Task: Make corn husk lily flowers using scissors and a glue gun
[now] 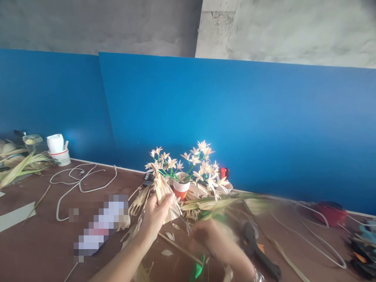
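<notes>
My left hand is closed around a pale, dry corn husk, pinched between thumb and fingers. Lower right of it, my right hand is smeared by motion, and its fingers cannot be made out. A thin dark shape shows between the two hands, too blurred to name. Just behind the husk stands an orange-and-white paper cup. Cream flowers on green stems spread to both sides of it. Husk scraps and a thin stick lie below my hands.
A black glue gun with an orange trigger lies right of my right hand. White cable coils at the left, near a white tub. A blurred red object sits at the right. A blue panel borders the table's back.
</notes>
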The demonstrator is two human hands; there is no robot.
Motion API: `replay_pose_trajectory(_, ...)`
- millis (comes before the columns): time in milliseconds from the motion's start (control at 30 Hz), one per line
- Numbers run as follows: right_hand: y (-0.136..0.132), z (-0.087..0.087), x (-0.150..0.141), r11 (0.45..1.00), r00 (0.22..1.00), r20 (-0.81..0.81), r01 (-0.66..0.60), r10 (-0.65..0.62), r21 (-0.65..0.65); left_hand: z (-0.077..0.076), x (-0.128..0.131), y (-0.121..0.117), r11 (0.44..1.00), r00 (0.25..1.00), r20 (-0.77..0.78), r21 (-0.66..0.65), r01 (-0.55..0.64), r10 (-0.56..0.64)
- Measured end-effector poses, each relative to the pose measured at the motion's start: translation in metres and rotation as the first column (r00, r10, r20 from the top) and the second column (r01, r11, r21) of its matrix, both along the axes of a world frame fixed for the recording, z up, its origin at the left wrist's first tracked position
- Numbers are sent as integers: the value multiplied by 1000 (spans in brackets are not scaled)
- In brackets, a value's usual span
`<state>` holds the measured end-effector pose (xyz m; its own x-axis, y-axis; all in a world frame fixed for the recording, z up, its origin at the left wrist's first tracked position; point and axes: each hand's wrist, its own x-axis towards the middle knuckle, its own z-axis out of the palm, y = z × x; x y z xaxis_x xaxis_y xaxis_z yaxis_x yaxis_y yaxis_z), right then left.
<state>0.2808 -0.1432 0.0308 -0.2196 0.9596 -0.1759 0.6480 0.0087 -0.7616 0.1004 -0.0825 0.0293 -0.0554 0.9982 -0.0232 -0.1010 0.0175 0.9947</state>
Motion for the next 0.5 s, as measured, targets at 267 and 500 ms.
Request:
replay_pose_trajectory(267, -1, 4, -5, 998, 998, -36, 53, -54, -31, 1, 6, -4, 997, 990, 121, -52, -64, 70)
replay_pose_trajectory(500, -1, 7, -9, 999, 990, -136, 36, -39, -19, 7, 10, -9, 992, 973, 194, -66, -111, 122)
